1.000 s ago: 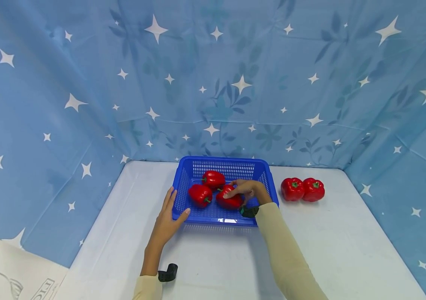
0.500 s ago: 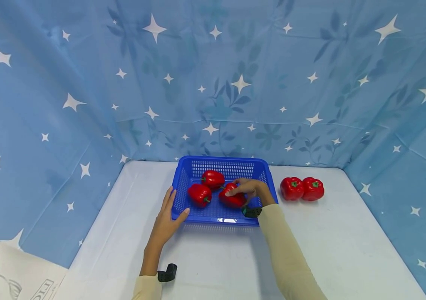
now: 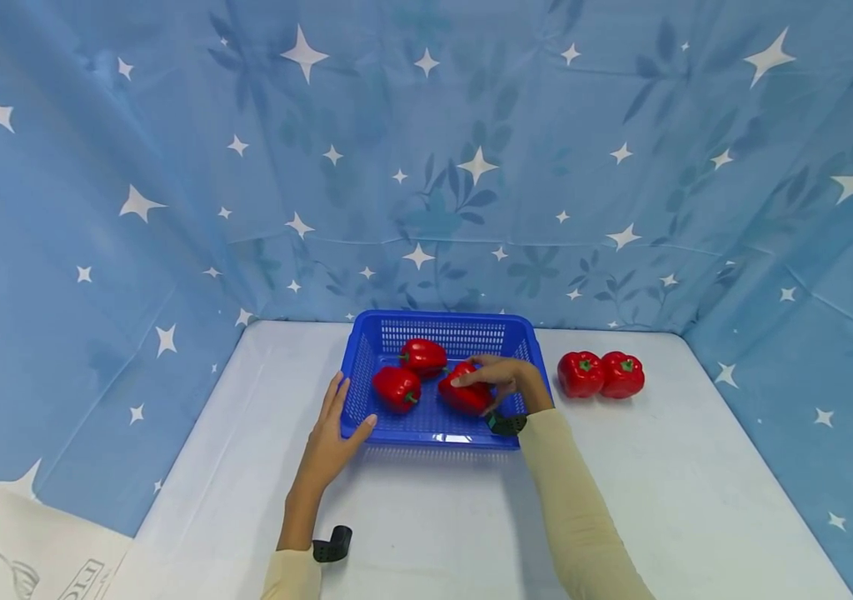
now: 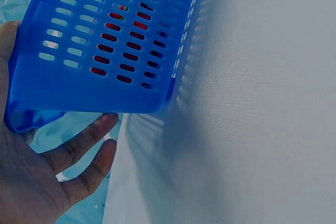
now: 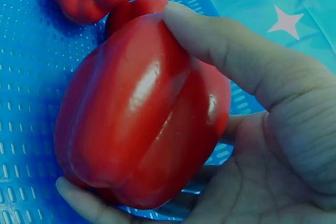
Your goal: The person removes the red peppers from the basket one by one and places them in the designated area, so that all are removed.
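In the head view a blue perforated basket (image 3: 411,437) stands on the white table. My right hand (image 3: 500,377) is inside it, gripping a red bell pepper (image 3: 464,398) with the thumb on top and fingers around the far side and end. The right wrist view shows this bell pepper (image 5: 142,114) filling the grasp. Two more red bell peppers lie in the basket, a rear one (image 3: 424,357) and a left one (image 3: 396,388). My left hand (image 3: 327,446) rests at the basket's front left corner, fingers extended along the outer side, thumb by the front rim.
Two further red bell peppers, one nearer (image 3: 581,374) and one farther right (image 3: 622,375), sit side by side on the table (image 3: 666,467), right of the basket. A blue starred curtain (image 3: 426,167) encloses the back and sides.
My right hand and the bell pepper it grips have shifted slightly right inside the basket, away from the other two. My left hand stays at the corner.
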Motion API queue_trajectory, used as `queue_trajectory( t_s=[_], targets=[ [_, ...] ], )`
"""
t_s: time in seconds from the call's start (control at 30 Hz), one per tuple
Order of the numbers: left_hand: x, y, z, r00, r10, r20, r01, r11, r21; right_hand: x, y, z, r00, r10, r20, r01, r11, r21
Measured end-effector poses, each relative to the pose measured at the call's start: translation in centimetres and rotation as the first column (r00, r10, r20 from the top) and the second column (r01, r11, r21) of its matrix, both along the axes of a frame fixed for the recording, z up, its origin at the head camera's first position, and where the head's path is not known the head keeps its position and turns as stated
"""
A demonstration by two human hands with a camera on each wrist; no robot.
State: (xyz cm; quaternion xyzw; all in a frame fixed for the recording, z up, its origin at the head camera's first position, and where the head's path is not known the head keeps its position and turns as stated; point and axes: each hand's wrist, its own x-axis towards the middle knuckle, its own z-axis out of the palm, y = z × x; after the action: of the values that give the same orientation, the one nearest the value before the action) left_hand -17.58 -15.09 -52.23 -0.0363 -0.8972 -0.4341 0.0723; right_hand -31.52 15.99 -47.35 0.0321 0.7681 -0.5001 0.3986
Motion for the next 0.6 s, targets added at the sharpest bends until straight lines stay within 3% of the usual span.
queue_trajectory(
  t_s=[0.27, 0.6],
  targets=[
    [-0.03, 0.01, -0.19, 1.000, 0.003, -0.005, -0.003, 1.000, 0.002, -0.04, 0.33, -0.08, 1.000, -0.003, -0.015, 0.002, 1.000, -0.023],
    [-0.03, -0.02, -0.08, 1.000, -0.001, 0.004, 0.001, 1.000, 0.012, -0.01, 0.80, 0.29, 0.995, -0.038, -0.094, 0.031, 0.997, -0.075]
  ],
)
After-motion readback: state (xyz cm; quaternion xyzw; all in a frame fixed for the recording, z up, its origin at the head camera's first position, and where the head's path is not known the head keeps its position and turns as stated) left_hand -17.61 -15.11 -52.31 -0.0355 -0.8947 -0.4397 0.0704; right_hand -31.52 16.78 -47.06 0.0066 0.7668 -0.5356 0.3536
